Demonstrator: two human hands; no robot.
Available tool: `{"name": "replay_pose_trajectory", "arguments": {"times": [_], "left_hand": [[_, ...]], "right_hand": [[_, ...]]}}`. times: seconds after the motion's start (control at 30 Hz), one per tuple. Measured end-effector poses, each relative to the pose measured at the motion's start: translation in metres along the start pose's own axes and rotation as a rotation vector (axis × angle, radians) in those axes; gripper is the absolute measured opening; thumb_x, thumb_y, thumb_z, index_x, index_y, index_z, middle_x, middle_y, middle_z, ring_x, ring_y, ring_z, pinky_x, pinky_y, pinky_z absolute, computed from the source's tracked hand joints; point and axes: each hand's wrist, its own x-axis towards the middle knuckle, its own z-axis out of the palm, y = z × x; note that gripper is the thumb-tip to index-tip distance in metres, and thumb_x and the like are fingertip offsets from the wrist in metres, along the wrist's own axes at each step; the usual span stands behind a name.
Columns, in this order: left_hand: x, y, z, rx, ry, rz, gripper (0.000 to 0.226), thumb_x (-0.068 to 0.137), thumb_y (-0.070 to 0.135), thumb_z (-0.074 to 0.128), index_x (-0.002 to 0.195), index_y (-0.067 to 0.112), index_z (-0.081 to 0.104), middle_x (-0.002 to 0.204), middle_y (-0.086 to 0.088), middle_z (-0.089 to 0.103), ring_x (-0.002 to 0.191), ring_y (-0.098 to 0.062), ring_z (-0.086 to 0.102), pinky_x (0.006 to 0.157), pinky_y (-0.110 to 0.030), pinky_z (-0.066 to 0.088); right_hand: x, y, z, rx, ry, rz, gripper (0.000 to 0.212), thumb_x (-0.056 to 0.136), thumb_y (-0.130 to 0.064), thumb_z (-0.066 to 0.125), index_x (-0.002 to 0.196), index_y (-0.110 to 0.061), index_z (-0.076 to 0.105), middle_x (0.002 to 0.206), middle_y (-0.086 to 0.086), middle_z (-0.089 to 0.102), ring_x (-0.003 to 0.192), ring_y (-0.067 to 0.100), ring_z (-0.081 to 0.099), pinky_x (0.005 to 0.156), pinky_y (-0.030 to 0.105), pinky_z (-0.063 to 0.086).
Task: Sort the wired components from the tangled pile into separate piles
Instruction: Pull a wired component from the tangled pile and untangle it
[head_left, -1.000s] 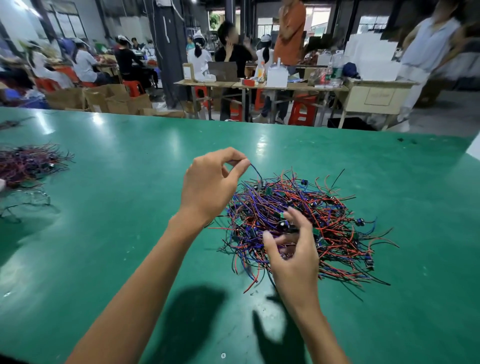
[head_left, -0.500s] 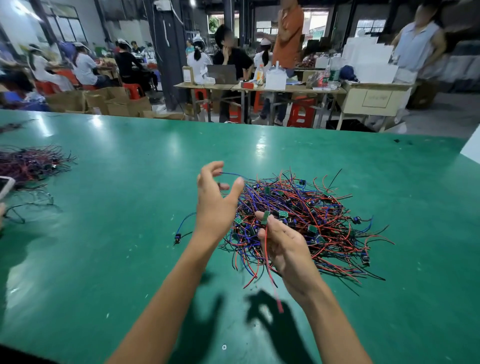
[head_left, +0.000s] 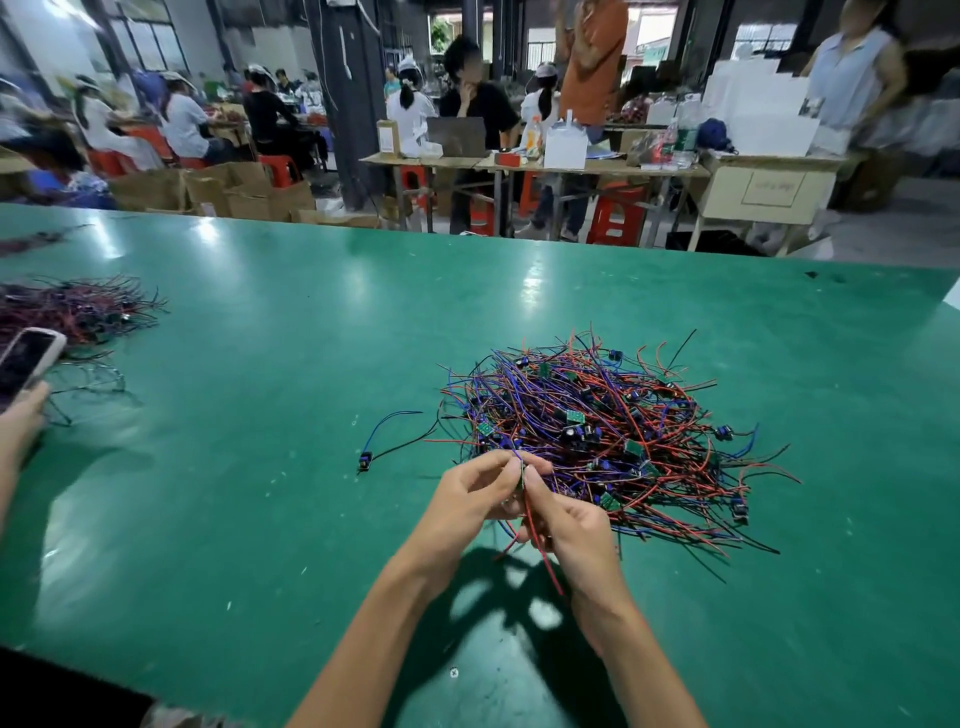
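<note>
Left hand (head_left: 470, 493) and right hand (head_left: 569, 522), together at near edge of tangled pile (head_left: 602, 436) on green bench (head_left: 260, 467), both pinching one red-wired component (head_left: 523, 475). Separated blue-wired component (head_left: 365, 460) lying just left of pile.

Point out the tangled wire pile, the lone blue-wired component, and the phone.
Tangled red and blue wire pile (head_left: 597, 415), head view, pile centre.
Lone blue-wired component (head_left: 365, 460), head view, its dark body.
Dark-screened phone (head_left: 23, 361), head view, screen.
</note>
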Motion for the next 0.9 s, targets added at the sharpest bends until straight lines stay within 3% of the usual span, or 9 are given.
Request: {"name": "replay_pose_trajectory", "arguments": {"times": [0.1,0.17,0.23,0.3,0.37,0.43,0.6,0.83,0.9], "left_hand": [[0.012,0.012,-0.019,-0.064,0.09,0.042,0.025,0.094,0.034,0.06,0.102,0.017,0.076,0.098,-0.006,0.077,0.079,-0.017,0.07,0.072,-0.029,0.059],[0.03,0.017,-0.044,-0.027,0.295,0.074,0.018,0.096,0.03,0.063,0.095,0.022,0.079,0.085,-0.001,0.077,0.067,-0.011,0.068,0.062,-0.024,0.055],[0.05,0.017,-0.075,0.176,0.552,0.074,0.014,0.097,0.026,0.065,0.095,0.022,0.079,0.076,0.001,0.076,0.064,-0.011,0.063,0.065,-0.027,0.052],[0.063,0.005,-0.106,0.588,0.741,-0.031,0.017,0.094,0.032,0.069,0.103,0.021,0.078,0.087,-0.009,0.076,0.081,-0.025,0.068,0.077,-0.033,0.05],[0.065,-0.016,-0.128,0.905,0.761,-0.181,0.026,0.093,0.034,0.069,0.114,0.02,0.076,0.11,-0.017,0.072,0.101,-0.035,0.066,0.087,-0.037,0.049],[0.063,-0.038,-0.135,1.026,0.691,-0.26,0.037,0.094,0.036,0.066,0.126,0.017,0.068,0.125,-0.018,0.057,0.111,-0.039,0.06,0.095,-0.041,0.047],[0.06,-0.062,-0.134,1.159,0.705,-0.202,0.043,0.096,0.038,0.063,0.13,0.013,0.056,0.124,-0.014,0.051,0.114,-0.036,0.054,0.091,-0.046,0.046],[0.07,-0.049,-0.135,1.209,0.82,-0.349,0.038,0.092,0.035,0.062,0.119,0.009,0.058,0.122,-0.016,0.062,0.119,-0.036,0.053,0.095,-0.044,0.041],[0.074,-0.046,-0.127,1.247,0.819,-0.304,0.038,0.088,0.033,0.066,0.118,0.012,0.06,0.124,-0.016,0.058,0.122,-0.034,0.048,0.097,-0.045,0.039]], "right_hand": [[-0.004,0.001,0.002,-0.049,-0.033,-0.082,0.037,0.09,-0.042,0.063,0.078,-0.013,0.081,0.062,0.003,0.069,0.051,0.008,0.058,0.051,0.013,0.04],[-0.005,0.005,-0.006,-0.115,-0.027,-0.117,0.032,0.099,-0.035,0.059,0.081,-0.02,0.081,0.064,0.007,0.07,0.057,0.011,0.058,0.055,0.018,0.041],[-0.007,0.013,-0.022,-0.224,0.003,-0.131,0.032,0.103,-0.029,0.056,0.084,-0.028,0.081,0.064,0.009,0.07,0.061,0.011,0.059,0.06,0.025,0.044],[-0.015,0.022,-0.04,-0.309,0.052,-0.104,0.03,0.102,-0.027,0.057,0.083,-0.03,0.08,0.066,0.008,0.07,0.061,0.01,0.064,0.063,0.037,0.053],[-0.024,0.032,-0.055,-0.395,0.095,-0.103,0.029,0.102,-0.024,0.059,0.081,-0.03,0.079,0.066,0.006,0.071,0.061,0.015,0.068,0.068,0.049,0.059],[-0.03,0.039,-0.061,-0.507,0.079,-0.139,0.029,0.101,-0.025,0.06,0.081,-0.037,0.077,0.067,0.001,0.072,0.063,0.02,0.067,0.069,0.045,0.056],[-0.029,0.041,-0.055,-0.665,0.044,-0.188,0.03,0.101,-0.023,0.061,0.077,-0.033,0.077,0.065,-0.007,0.071,0.056,-0.003,0.061,0.056,0.012,0.039],[-0.029,0.043,-0.057,-0.657,0.036,-0.184,0.029,0.101,-0.025,0.061,0.078,-0.032,0.076,0.067,-0.008,0.071,0.059,-0.006,0.063,0.057,0.009,0.04],[-0.028,0.043,-0.056,-0.652,0.04,-0.182,0.029,0.101,-0.025,0.061,0.078,-0.032,0.076,0.066,-0.008,0.071,0.058,-0.007,0.062,0.056,0.009,0.04]]}}
